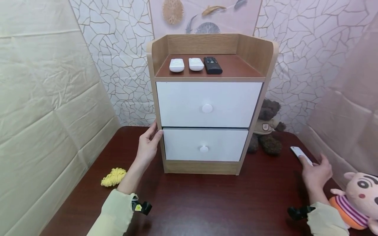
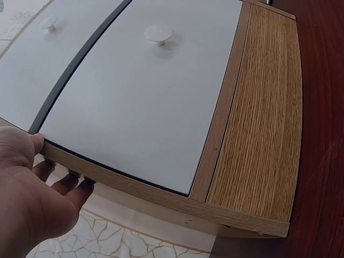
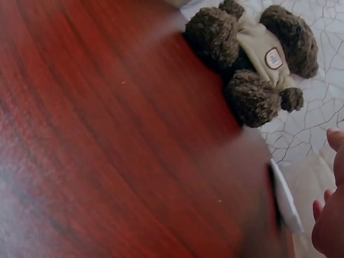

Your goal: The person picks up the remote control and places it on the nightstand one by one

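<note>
A small two-drawer cabinet (image 1: 203, 167) with white fronts stands on the dark red table. My left hand (image 1: 149, 144) holds the cabinet's left side edge beside the lower drawer (image 1: 183, 144). In the left wrist view, the thumb rests on the front edge while bent fingers (image 2: 67, 185) press the side panel. At the table's right edge lies a slim white remote (image 1: 296, 151). Right beside it is my right hand (image 1: 318, 172), its fingers loosely bent and apart. The right wrist view shows the remote (image 3: 285, 199) to the left of this hand (image 3: 330, 215). Both drawers are closed.
On the cabinet top lie two white remotes (image 1: 177, 65) (image 1: 196, 64) and a black remote (image 1: 212, 65). A brown teddy bear (image 1: 267, 127) sits behind the cabinet at right. Yellow cord (image 1: 113, 177) lies near my left forearm; a plush doll (image 1: 357, 200) is beside my right sleeve.
</note>
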Motion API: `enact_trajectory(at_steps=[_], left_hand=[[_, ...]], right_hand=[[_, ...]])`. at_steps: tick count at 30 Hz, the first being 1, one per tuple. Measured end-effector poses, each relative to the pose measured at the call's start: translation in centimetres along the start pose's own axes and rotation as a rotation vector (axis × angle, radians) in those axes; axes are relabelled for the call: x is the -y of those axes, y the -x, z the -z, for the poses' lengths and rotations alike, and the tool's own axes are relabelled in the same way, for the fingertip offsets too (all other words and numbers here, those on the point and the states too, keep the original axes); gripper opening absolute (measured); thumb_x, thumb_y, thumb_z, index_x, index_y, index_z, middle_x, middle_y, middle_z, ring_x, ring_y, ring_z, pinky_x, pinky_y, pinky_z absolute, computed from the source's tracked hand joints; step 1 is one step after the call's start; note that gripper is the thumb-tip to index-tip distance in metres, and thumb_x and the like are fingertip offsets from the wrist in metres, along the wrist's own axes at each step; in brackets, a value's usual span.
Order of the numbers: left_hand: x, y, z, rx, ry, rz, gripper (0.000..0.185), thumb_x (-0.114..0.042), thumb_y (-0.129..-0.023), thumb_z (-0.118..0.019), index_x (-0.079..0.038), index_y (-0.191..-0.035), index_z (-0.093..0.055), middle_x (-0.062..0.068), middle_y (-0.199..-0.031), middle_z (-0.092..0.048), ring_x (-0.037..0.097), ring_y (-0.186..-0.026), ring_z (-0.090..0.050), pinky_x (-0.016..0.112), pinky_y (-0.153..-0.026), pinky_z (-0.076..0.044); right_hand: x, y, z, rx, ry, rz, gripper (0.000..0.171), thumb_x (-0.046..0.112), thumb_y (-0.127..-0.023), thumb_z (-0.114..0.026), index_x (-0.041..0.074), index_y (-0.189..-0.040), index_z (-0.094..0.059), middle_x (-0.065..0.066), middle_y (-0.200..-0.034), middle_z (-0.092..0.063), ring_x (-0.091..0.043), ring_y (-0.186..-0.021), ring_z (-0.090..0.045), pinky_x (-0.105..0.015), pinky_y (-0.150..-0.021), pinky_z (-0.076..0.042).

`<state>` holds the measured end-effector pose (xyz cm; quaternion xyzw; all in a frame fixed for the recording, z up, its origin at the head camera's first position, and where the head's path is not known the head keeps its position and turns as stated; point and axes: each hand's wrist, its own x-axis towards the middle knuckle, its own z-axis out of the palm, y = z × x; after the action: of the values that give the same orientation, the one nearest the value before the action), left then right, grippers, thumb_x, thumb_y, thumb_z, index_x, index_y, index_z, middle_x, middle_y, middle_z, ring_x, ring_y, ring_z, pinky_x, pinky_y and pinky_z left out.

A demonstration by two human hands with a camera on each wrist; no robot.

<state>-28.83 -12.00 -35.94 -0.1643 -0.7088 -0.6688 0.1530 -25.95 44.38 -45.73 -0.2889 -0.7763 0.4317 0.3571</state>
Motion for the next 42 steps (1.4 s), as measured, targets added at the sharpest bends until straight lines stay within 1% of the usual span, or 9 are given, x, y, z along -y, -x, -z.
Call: enact_trajectory(at_steps=[3,5,10,11,20,24,28,31,42], left_hand=[[-0.1,0.0,0.0,-0.002,0.002,-0.001,0.060,-0.014,-0.107,-0.057,0.000,-0.159,-0.030,0.010,-0.162,-0.035,0.018,-0.146,-0.035,0.035,-0.116,-0.035],[-0.1,0.0,0.0,-0.006,0.007,-0.004,0.059,-0.013,-0.107,-0.057,0.000,-0.159,-0.030,0.011,-0.162,-0.035,0.018,-0.146,-0.036,0.034,-0.116,-0.035],[-0.1,0.0,-0.1,-0.004,0.020,0.001,0.060,-0.013,-0.107,-0.057,-0.001,-0.159,-0.030,0.010,-0.162,-0.035,0.018,-0.147,-0.035,0.035,-0.117,-0.035],[-0.1,0.0,-0.1,-0.003,0.018,0.005,0.060,-0.014,-0.107,-0.056,-0.002,-0.160,-0.030,0.010,-0.163,-0.035,0.018,-0.147,-0.035,0.035,-0.117,-0.034],[0.0,0.1,0.0,0.002,0.016,-0.001,0.060,-0.014,-0.108,-0.056,-0.001,-0.160,-0.029,0.010,-0.163,-0.034,0.018,-0.147,-0.034,0.037,-0.118,-0.034],[0.1,0.0,0.0,0.000,0.017,-0.006,0.060,-0.014,-0.107,-0.056,0.000,-0.159,-0.030,0.010,-0.163,-0.034,0.019,-0.147,-0.034,0.037,-0.118,-0.034],[0.1,-0.1,0.0,-0.004,0.023,-0.013,0.059,-0.013,-0.107,-0.057,-0.001,-0.159,-0.031,0.010,-0.162,-0.035,0.019,-0.146,-0.036,0.036,-0.117,-0.035],[0.1,-0.1,0.0,-0.008,0.028,-0.017,0.059,-0.013,-0.107,-0.057,-0.001,-0.159,-0.031,0.010,-0.162,-0.036,0.019,-0.146,-0.037,0.035,-0.117,-0.035],[0.0,0.0,-0.1,-0.007,0.011,-0.007,0.059,-0.015,-0.108,-0.056,-0.001,-0.159,-0.031,0.008,-0.163,-0.034,0.018,-0.147,-0.034,0.035,-0.118,-0.034]], right_hand=[[-0.4,0.1,-0.1,0.013,-0.006,-0.014,0.075,0.027,-0.095,-0.070,-0.004,-0.155,-0.037,-0.037,-0.142,-0.046,-0.051,-0.131,-0.041,-0.048,-0.121,-0.020],[-0.6,0.1,-0.1,0.019,-0.008,-0.030,0.076,0.028,-0.096,-0.070,-0.004,-0.156,-0.036,-0.037,-0.144,-0.044,-0.052,-0.133,-0.038,-0.049,-0.122,-0.019],[-1.4,0.1,0.0,0.022,-0.012,-0.098,0.076,0.030,-0.097,-0.067,-0.001,-0.158,-0.034,-0.033,-0.151,-0.040,-0.048,-0.137,-0.036,-0.047,-0.122,-0.020],[-1.5,0.1,0.1,0.022,-0.015,-0.110,0.076,0.030,-0.097,-0.067,-0.002,-0.158,-0.033,-0.033,-0.151,-0.039,-0.048,-0.139,-0.033,-0.047,-0.122,-0.019],[-2.5,0.1,-0.1,0.026,-0.002,-0.177,0.075,0.031,-0.097,-0.066,-0.002,-0.157,-0.036,-0.032,-0.148,-0.041,-0.047,-0.141,-0.030,-0.048,-0.122,-0.019],[-2.9,0.2,0.1,0.053,0.006,-0.199,0.075,0.032,-0.098,-0.065,-0.003,-0.157,-0.035,-0.033,-0.152,-0.040,-0.048,-0.143,-0.029,-0.049,-0.123,-0.019],[-2.9,0.2,0.4,0.085,0.009,-0.231,0.075,0.035,-0.098,-0.063,0.000,-0.158,-0.034,-0.030,-0.156,-0.037,-0.048,-0.145,-0.027,-0.048,-0.123,-0.018],[-2.8,0.1,0.5,0.092,0.015,-0.235,0.074,0.034,-0.098,-0.062,0.000,-0.158,-0.034,-0.029,-0.156,-0.038,-0.047,-0.145,-0.027,-0.048,-0.123,-0.018],[-3.2,0.0,-0.1,0.089,0.021,-0.253,0.071,0.024,-0.098,-0.062,-0.006,-0.156,-0.034,-0.034,-0.156,-0.032,-0.047,-0.148,-0.020,-0.046,-0.125,-0.014]])
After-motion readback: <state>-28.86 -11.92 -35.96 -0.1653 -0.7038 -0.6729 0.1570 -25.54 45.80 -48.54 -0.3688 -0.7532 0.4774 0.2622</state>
